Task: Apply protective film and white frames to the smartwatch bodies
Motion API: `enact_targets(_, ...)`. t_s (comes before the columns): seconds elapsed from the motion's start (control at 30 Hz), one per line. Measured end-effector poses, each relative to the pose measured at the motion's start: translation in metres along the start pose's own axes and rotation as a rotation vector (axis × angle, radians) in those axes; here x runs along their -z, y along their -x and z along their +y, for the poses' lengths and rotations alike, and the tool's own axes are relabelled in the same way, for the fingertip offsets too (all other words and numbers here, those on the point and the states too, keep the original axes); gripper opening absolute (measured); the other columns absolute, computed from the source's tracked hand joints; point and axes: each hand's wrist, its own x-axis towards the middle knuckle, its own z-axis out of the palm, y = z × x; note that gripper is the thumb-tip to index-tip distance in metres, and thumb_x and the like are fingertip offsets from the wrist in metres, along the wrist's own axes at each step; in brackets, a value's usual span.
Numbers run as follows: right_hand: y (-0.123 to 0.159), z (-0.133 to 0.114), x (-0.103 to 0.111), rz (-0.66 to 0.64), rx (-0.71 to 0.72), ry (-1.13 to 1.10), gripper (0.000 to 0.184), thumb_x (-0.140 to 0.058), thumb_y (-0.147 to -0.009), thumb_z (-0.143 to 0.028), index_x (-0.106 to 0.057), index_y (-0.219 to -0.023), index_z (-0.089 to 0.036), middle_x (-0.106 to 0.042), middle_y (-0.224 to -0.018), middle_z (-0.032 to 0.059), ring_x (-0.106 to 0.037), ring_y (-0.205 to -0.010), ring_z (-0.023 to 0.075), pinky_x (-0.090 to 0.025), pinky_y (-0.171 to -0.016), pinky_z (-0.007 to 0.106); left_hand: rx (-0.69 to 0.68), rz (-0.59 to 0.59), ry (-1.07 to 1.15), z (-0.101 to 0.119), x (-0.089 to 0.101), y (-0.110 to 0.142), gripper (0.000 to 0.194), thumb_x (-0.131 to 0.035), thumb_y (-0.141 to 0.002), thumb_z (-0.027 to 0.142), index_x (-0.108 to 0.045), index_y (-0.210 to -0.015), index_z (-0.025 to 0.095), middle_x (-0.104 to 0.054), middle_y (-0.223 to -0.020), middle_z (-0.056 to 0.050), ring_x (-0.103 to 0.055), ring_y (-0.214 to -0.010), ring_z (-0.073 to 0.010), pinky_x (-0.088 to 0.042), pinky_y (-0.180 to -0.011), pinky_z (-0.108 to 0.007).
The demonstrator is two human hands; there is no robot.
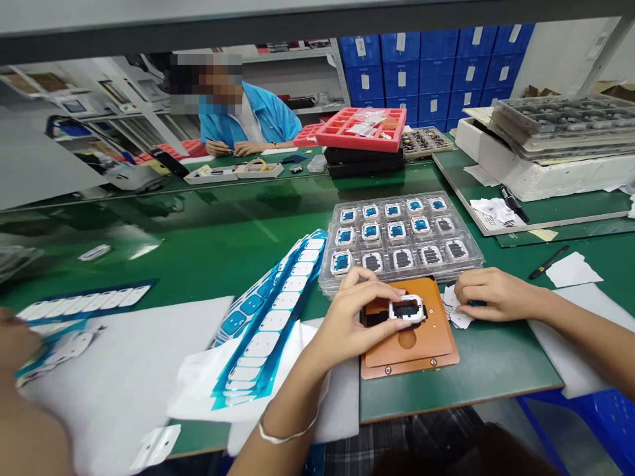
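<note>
My left hand [357,314] grips a small white rounded frame [407,309] with a dark opening, thumb and fingers on its edges. The frame sits at the black slot of an orange fixture plate [409,360]. To the right, my right hand [489,294] is closed, fingers curled down beside a small pile of white paper pieces [457,311]; a bit of dark blue shows under the fingertips, too hidden to name. Behind the fixture lies a clear plastic tray [325,264] of similar white frames, several with blue film inside and others dark.
Blue sheets with white rounded stickers [272,320] lie left of the fixture. Another person's arm [30,410] reaches in at far left. A black pen [549,262] lies at right. Behind are a red foam tray [362,129] and a seated person in blue [270,109].
</note>
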Motion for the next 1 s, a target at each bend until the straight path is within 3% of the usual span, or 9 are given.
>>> enact_targets(0.17, 0.0006, 0.0009, -0.004, 0.039, -0.059, -0.089, 0.024, -0.052, -0.1, -0.022, -0.049, -0.076, -0.02, -0.057, -0.077, 0.0018, -0.053, -0.068, 0.0121, -0.042, -0.061, 0.023, 0.031, -0.103, -0.064, 0.0064, -0.0002, -0.0014, 0.025, -0.077, -0.079, 0.035, -0.068, -0.099, 0.023, -0.074, -0.093, -0.004, -0.053, -0.094, -0.0244, -0.048, -0.083, -0.042)
enact_targets(0.63, -0.0063, -0.0046, -0.0036, 0.138, -0.03, -0.221, 0.011, -0.058, -0.093, -0.012, -0.065, -0.086, -0.017, -0.068, -0.08, 0.0039, -0.063, -0.074, 0.0122, -0.05, -0.068, 0.022, -0.073, -0.051, -0.099, 0.0074, -0.0026, -0.0007, 0.032, -0.076, -0.079, 0.026, -0.069, -0.11, 0.025, -0.074, -0.098, -0.003, -0.053, -0.09, -0.0209, -0.046, -0.078, -0.038)
enact_targets(0.8, -0.006, -0.0041, -0.0051, 0.177, 0.006, -0.228, 0.023, -0.051, -0.087, -0.003, -0.069, -0.091, -0.017, -0.071, -0.084, 0.0056, -0.065, -0.078, 0.0129, -0.052, -0.071, 0.023, -0.055, -0.091, -0.136, 0.0068, -0.002, -0.0005, 0.031, -0.073, -0.081, 0.027, -0.071, -0.112, 0.025, -0.072, -0.098, -0.004, -0.051, -0.089, -0.0218, -0.046, -0.079, -0.04)
enact_targets(1.0, -0.0042, -0.0036, -0.0047, 0.219, -0.022, -0.219, 0.027, -0.044, -0.085, 0.0, -0.064, -0.083, -0.018, -0.066, -0.079, 0.0041, -0.062, -0.073, 0.0123, -0.05, -0.068, 0.023, -0.038, -0.122, -0.127, 0.0055, -0.0004, -0.0003, 0.032, -0.071, -0.083, 0.028, -0.072, -0.115, 0.028, -0.071, -0.099, -0.004, -0.05, -0.089, -0.0214, -0.045, -0.08, -0.04)
